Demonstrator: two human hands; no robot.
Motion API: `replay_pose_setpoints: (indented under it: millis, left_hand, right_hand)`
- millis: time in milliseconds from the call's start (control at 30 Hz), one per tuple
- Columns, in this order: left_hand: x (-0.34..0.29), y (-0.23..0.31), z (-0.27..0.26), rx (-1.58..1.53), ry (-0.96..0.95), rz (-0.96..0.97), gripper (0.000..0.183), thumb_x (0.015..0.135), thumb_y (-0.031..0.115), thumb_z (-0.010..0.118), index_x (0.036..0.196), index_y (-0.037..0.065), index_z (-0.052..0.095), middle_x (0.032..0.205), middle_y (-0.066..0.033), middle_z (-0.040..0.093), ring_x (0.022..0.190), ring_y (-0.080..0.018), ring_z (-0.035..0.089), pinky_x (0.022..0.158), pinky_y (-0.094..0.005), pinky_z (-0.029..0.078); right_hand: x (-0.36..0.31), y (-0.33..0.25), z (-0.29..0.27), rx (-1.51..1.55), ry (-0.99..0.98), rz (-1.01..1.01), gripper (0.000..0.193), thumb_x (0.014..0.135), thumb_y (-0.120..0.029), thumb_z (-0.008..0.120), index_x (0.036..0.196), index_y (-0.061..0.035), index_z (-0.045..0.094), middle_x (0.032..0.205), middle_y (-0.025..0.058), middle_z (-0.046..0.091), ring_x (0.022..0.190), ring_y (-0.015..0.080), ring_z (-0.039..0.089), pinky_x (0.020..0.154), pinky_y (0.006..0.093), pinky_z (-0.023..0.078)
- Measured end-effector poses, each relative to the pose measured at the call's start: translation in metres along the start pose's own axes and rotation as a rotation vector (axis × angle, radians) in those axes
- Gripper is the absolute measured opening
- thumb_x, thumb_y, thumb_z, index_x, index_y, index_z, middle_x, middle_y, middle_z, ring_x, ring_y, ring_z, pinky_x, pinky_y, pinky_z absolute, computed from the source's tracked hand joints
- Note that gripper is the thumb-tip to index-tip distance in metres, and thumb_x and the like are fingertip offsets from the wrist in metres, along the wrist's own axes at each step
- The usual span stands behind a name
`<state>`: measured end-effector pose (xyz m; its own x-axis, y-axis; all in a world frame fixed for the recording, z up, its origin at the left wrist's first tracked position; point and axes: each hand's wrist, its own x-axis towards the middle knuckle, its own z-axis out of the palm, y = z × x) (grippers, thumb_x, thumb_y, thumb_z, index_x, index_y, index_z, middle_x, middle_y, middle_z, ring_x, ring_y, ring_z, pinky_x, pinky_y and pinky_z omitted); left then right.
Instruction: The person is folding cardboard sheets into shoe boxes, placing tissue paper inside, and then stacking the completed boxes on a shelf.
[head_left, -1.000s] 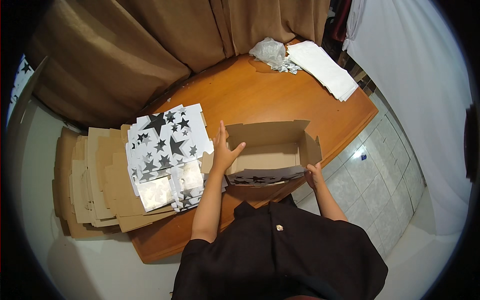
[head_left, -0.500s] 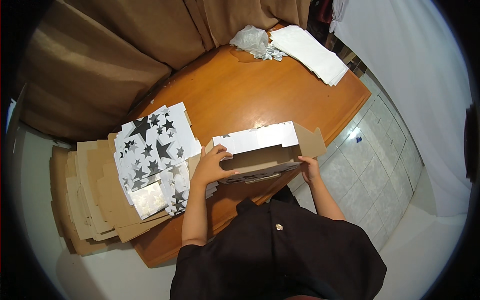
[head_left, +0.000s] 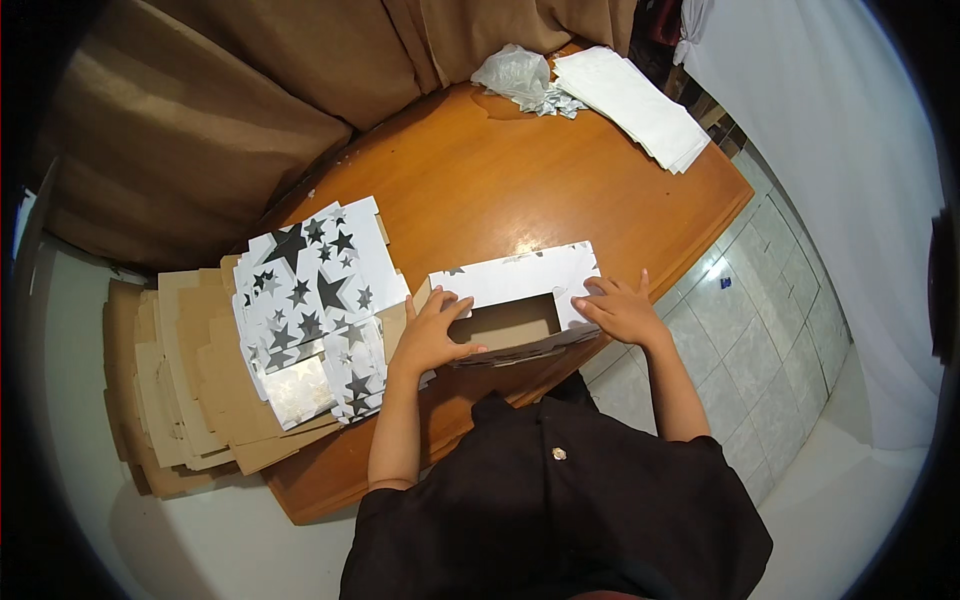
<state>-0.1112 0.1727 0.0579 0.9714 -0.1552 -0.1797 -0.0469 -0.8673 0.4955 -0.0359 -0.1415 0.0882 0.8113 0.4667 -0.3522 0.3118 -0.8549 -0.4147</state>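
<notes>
A white cardboard box point(head_left: 515, 280) with a star print stands at the near edge of the table, its brown inside showing through an opening in the top. My left hand point(head_left: 428, 335) grips its left end, fingers over the upper face and thumb toward the near wall. On the right end, a flap point(head_left: 575, 305) lies folded inward across part of the opening. My right hand point(head_left: 625, 312) rests on that flap with its fingers outstretched and apart.
Left of the box lie flat star-printed white sheets point(head_left: 320, 270) on several stacked brown cardboard blanks point(head_left: 190, 370). At the table's far side are a clear plastic bag point(head_left: 515, 75) and a stack of white sheets point(head_left: 635, 105). The wooden table point(head_left: 440, 170) meets a tiled floor on the right.
The brown flap sticking out at the box's right end has been folded in over the opening. My right hand has moved up from the near corner onto it; my left hand keeps its place.
</notes>
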Motion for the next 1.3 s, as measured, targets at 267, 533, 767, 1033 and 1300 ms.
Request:
replay_pose_setpoints:
  millis: [267, 533, 767, 1033, 1300]
  left_hand:
    - [-0.032, 0.007, -0.011, 0.087, 0.273, 0.028, 0.051, 0.076, 0.039, 0.067, 0.119, 0.014, 0.057, 0.124, -0.0111, 0.049, 0.128, -0.03, 0.036, 0.104, -0.0623, 0.01]
    - [-0.069, -0.017, -0.026, 0.104, 0.874, -0.171, 0.035, 0.088, 0.016, 0.05, 0.121, 0.005, 0.052, 0.124, -0.0139, 0.048, 0.122, -0.0295, 0.04, 0.106, -0.0485, 0.02]
    - [-0.043, -0.059, 0.02, -1.088, 0.784, -0.146, 0.054, 0.085, 0.004, 0.048, 0.137, 0.005, 0.035, 0.131, -0.0165, 0.041, 0.124, -0.0276, 0.039, 0.103, -0.0357, 0.03]
    - [0.005, -0.033, 0.05, -1.022, 0.3, -0.279, 0.101, 0.068, 0.021, 0.078, 0.144, 0.007, 0.013, 0.141, -0.0235, 0.028, 0.131, -0.0322, 0.029, 0.105, -0.0392, 0.029]
    - [0.016, -0.034, 0.06, -0.944, 0.127, -0.275, 0.1, 0.063, 0.015, 0.079, 0.141, -0.001, 0.019, 0.131, -0.0201, 0.042, 0.121, -0.0278, 0.042, 0.1, -0.0338, 0.035]
  right_hand:
    - [0.017, 0.006, -0.006, -0.133, -0.114, -0.037, 0.04, 0.088, -0.048, 0.039, 0.107, -0.0257, 0.066, 0.129, 0.0024, 0.046, 0.126, 0.0243, 0.037, 0.102, 0.0683, -0.002]
    - [0.02, -0.001, -0.013, -0.211, -0.19, -0.016, 0.039, 0.077, -0.049, 0.056, 0.108, -0.0276, 0.066, 0.126, 0.005, 0.047, 0.126, 0.0235, 0.037, 0.099, 0.0712, -0.003]
    - [0.0, 0.006, -0.008, -0.001, -0.002, -0.075, 0.054, 0.077, -0.053, 0.058, 0.118, -0.0187, 0.059, 0.13, 0.0088, 0.047, 0.13, 0.0282, 0.033, 0.099, 0.0702, 0.0]
    - [-0.022, 0.005, 0.002, 0.185, -0.027, -0.189, 0.074, 0.073, -0.058, 0.062, 0.133, -0.0182, 0.045, 0.141, 0.0155, 0.034, 0.134, 0.0354, 0.024, 0.103, 0.0652, -0.003]
    - [-0.034, 0.013, 0.038, 0.5, 0.069, -0.306, 0.07, 0.078, -0.058, 0.055, 0.133, -0.0157, 0.043, 0.142, 0.0169, 0.031, 0.132, 0.0346, 0.026, 0.105, 0.0572, 0.004]
